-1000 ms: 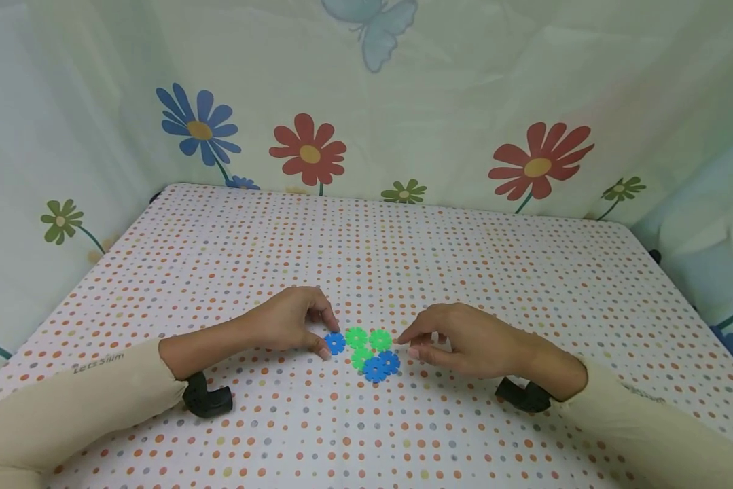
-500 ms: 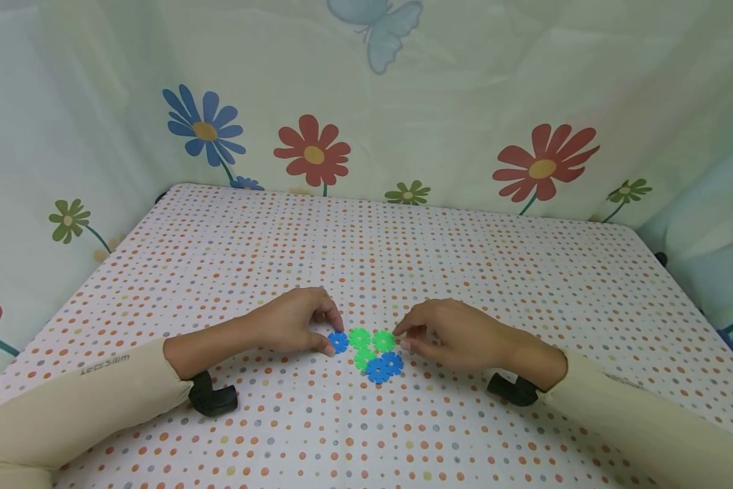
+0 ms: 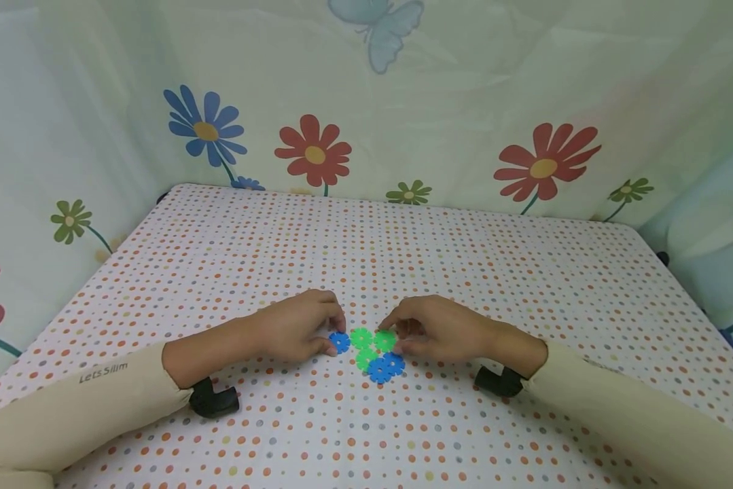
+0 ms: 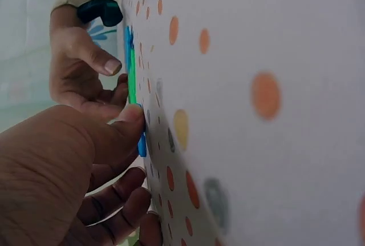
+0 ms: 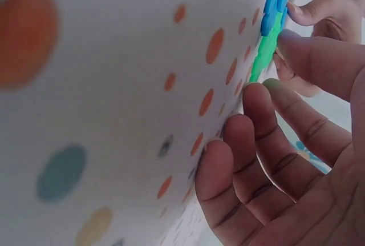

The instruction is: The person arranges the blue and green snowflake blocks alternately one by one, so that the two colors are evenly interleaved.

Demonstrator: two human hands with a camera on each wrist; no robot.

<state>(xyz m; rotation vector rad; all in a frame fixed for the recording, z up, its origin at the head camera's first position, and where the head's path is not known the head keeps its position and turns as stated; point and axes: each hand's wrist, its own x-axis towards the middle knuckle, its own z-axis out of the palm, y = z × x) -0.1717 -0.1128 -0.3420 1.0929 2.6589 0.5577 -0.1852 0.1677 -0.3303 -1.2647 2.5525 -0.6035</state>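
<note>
My left hand (image 3: 299, 326) pinches the edge of a blue notched plastic disc (image 3: 340, 343) with thumb and forefinger. The left wrist view shows this disc (image 4: 142, 143) edge-on, low against the cloth. My right hand (image 3: 445, 327) has its thumb and forefinger on the edges of a green notched disc (image 3: 384, 341). Two more green discs, one upper (image 3: 361, 337) and one lower (image 3: 365, 360), lie between the hands. Two blue discs, the front one (image 3: 380, 371) overlapping the other (image 3: 394, 363), lie nearest the body. Whether the clustered discs interlock, I cannot tell.
A dotted cloth (image 3: 268, 251) covers the table. Behind it hangs a flower-printed curtain (image 3: 427, 122), with more curtain at both sides. Black mounts sit at the left wrist (image 3: 213, 399) and right wrist (image 3: 499, 382).
My right hand has moved left and closed its thumb and forefinger onto the green disc. The left hand stays at the single blue disc. The head view has shifted slightly.
</note>
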